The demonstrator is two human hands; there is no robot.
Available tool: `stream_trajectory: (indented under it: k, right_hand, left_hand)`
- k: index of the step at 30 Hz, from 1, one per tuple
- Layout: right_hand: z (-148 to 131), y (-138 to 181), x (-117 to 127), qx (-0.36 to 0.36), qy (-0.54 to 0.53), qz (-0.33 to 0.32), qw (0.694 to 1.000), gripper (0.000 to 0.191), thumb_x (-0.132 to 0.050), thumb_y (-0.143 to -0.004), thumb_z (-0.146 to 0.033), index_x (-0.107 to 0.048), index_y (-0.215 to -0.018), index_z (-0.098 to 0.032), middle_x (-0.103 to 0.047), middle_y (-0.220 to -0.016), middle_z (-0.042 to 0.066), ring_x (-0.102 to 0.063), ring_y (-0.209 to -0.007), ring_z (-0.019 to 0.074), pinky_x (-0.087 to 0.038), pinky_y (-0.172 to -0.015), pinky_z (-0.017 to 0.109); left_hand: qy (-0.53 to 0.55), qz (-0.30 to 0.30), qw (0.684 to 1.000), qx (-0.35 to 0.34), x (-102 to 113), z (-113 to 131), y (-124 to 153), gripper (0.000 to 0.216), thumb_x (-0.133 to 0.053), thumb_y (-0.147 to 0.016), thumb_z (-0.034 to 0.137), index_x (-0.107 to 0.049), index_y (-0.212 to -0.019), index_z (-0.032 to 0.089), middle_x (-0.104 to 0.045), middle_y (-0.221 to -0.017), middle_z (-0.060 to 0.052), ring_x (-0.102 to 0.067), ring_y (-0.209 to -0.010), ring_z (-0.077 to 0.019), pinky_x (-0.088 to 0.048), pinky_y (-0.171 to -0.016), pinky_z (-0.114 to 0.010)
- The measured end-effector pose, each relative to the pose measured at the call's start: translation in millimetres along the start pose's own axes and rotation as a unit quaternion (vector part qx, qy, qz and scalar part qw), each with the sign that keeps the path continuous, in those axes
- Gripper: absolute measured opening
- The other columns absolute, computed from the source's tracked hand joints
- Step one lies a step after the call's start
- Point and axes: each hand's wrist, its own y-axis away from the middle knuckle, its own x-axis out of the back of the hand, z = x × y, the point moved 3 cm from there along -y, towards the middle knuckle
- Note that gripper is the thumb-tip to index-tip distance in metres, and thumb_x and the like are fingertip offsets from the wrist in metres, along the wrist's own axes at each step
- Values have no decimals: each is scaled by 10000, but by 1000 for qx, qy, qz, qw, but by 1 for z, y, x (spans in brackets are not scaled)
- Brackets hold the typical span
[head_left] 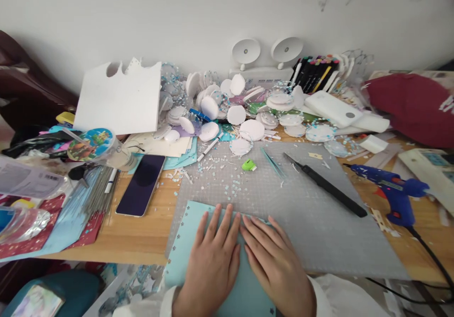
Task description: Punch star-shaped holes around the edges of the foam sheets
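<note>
A sheet of light blue paper (pixel 180 255) lies at the front edge of the grey cutting mat (pixel 336 241), with small flower-shaped holes punched along its left edge. My left hand (pixel 213 260) rests flat on the sheet, fingers stretched out. Beside it my right hand (pixel 276 265) also lies flat on the paper, fingers extended and its thumb side close to the left hand. Just beyond the sheet, tiny punched paper bits (pixel 230 180) are scattered over the mat around a small green craft punch (pixel 248 165). Blue tweezers (pixel 272 162) and a black-handled craft knife (pixel 326 184) lie farther right.
A blue glue gun (pixel 393 189) with its cord lies at the right. To the left are a phone (pixel 142 184), a plastic cup (pixel 99 149) and a bundle of wires (pixel 99 194). White foam discs (pixel 237 115) pile up along the back, near black markers (pixel 312 75).
</note>
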Motion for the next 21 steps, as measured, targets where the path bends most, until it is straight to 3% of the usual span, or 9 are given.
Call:
stream_trajectory:
  k: [3, 7, 13, 21]
  right_hand:
    - [3, 2, 4, 9, -9, 19, 1000, 340, -420, -910, -103, -598, -1183, -198, -660, -1181, 28, -592, -1046, 176, -313, -1033, 408]
    - [18, 6, 11, -23, 18, 23, 999, 396, -359, -903, -35, -578, -1211, -151, -617, -1208, 93, -556, -1038, 198, -306, -1012, 446]
    - [38, -1, 17, -51, 47, -14, 997, 366, -415, -906, -68, -587, -1213, -169, -611, -1005, 106, -521, -890, 217, -399, -807, 394]
    - [39, -9, 22, 23, 14, -34, 999, 303, -386, -947, -102, -651, -1094, -119, -579, -776, 70, -459, -749, 182, -377, -737, 352]
  left_hand:
    - [-4, -1, 1000, 2, 0, 0, 0, 510, -384, -926, 329, -338, -1416, 195, -344, -1478, -39, -294, -1364, -260, -280, -1076, -407]
    - [0, -14, 1000, 5, 0, 0, 1, 520, -373, -929, 319, -314, -1426, 179, -300, -1497, -34, -262, -1379, -258, -251, -1092, -401]
    - [7, -14, 1000, 1, 1, -2, 1, 522, -388, -909, 264, -326, -1419, 171, -301, -1497, -40, -265, -1378, -258, -253, -1092, -404]
    - [12, -39, 999, -3, 0, -1, 0, 559, -416, -886, 235, -302, -1428, 160, -278, -1505, -77, -261, -1378, -290, -289, -1075, -443]
